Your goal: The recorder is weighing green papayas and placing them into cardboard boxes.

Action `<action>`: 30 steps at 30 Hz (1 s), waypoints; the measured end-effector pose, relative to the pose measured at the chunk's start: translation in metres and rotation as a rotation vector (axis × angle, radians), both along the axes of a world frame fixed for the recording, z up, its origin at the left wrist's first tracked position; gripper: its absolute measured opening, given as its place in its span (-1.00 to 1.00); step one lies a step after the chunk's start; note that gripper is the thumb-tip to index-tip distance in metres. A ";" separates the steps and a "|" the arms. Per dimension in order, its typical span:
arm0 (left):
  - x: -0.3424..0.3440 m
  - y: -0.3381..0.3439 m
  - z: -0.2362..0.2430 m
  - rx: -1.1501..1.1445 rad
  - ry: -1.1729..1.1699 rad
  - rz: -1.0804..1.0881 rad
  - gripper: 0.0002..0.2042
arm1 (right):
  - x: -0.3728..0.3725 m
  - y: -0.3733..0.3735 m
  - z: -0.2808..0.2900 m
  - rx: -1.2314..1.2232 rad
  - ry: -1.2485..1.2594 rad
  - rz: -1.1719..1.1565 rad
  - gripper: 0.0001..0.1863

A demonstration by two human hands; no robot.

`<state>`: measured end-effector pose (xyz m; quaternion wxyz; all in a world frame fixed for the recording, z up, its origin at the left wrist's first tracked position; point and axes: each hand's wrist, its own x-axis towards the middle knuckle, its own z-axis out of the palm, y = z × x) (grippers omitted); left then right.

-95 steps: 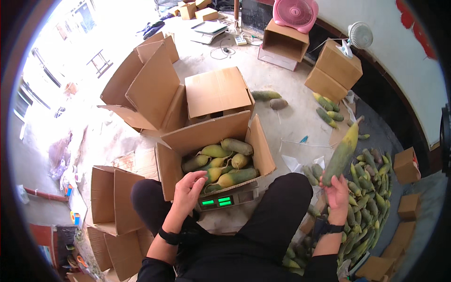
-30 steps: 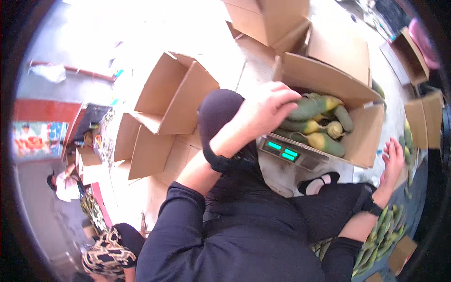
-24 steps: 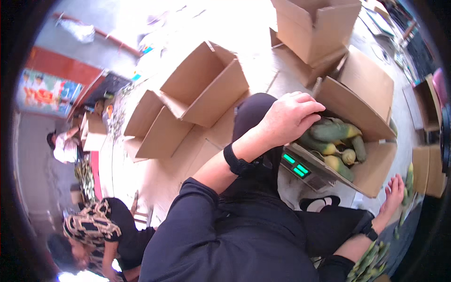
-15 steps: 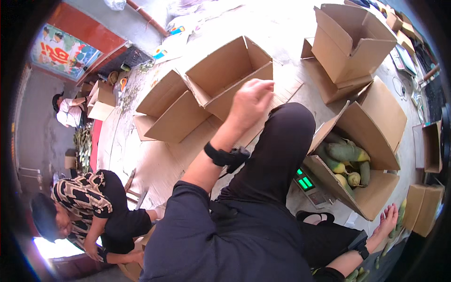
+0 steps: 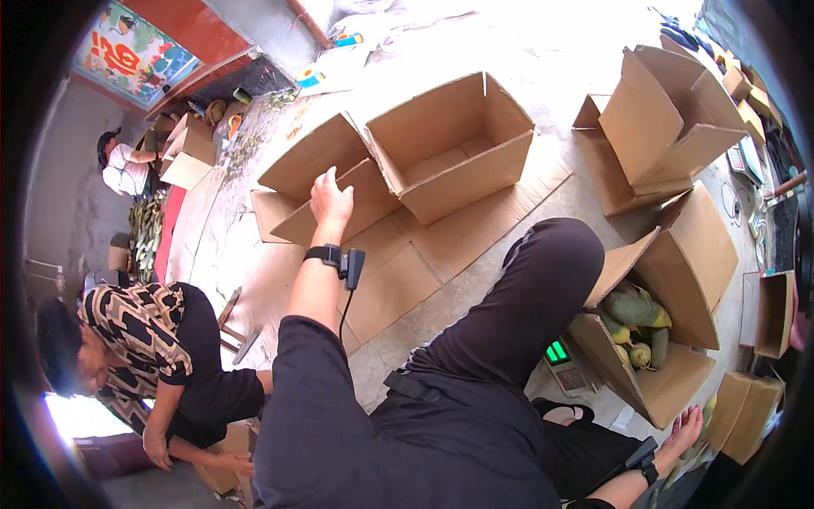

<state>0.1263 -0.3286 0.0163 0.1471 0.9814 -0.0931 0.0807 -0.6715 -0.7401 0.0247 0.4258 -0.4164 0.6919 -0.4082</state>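
Observation:
My left hand (image 5: 331, 199) reaches out at the near wall of an open cardboard box (image 5: 343, 212). Its thumb and loosely bent fingers stand apart; whether they touch the box edge is unclear. A larger open box (image 5: 466, 187), which looks bare inside, adjoins it on the right. My right hand (image 5: 682, 430) rests palm up with fingers extended, by the lower corner of a tilted box (image 5: 649, 394). Thick green vegetables with yellowish ends (image 5: 638, 310), resembling radishes, lie in that box. It sits on a scale (image 5: 564, 365) with a lit green display.
Two stacked boxes (image 5: 636, 161) stand at the far right, beside another scale (image 5: 746, 161). A flattened cardboard sheet (image 5: 390, 293) covers the floor before me. A person in a patterned shirt (image 5: 140, 327) sits at my left by a wooden stool (image 5: 242, 327); another (image 5: 127, 165) works farther back.
My left hand has moved left, from in front of the larger box to the near wall of the left box. My right hand stays low by the tilted box. The view has shifted.

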 end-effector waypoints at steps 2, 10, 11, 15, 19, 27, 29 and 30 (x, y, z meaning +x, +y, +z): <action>0.004 0.016 -0.004 0.131 0.048 0.050 -0.37 | -0.003 0.000 -0.003 0.018 0.006 -0.013 -0.59; 0.014 0.060 -0.017 0.440 0.244 0.132 -0.62 | -0.002 0.009 -0.003 0.051 0.064 -0.059 -0.61; 0.014 0.065 -0.019 0.414 0.315 0.094 -0.68 | -0.002 0.009 -0.004 0.058 0.063 -0.048 -0.61; -0.002 0.081 -0.028 0.468 0.304 -0.054 -0.77 | 0.000 0.007 -0.007 0.040 0.058 -0.049 -0.61; -0.036 0.109 -0.028 0.447 0.374 -0.135 -0.84 | 0.000 0.004 -0.009 0.042 0.046 -0.055 -0.61; -0.180 0.149 -0.011 0.174 0.411 -0.585 -0.84 | 0.010 -0.004 -0.010 0.063 0.060 0.011 -0.66; -0.200 0.138 0.002 0.135 0.473 -0.653 -0.82 | 0.014 -0.005 -0.009 0.071 0.070 0.024 -0.65; -0.208 0.131 0.007 0.135 0.482 -0.691 -0.82 | 0.016 -0.005 -0.008 0.067 0.064 0.040 -0.65</action>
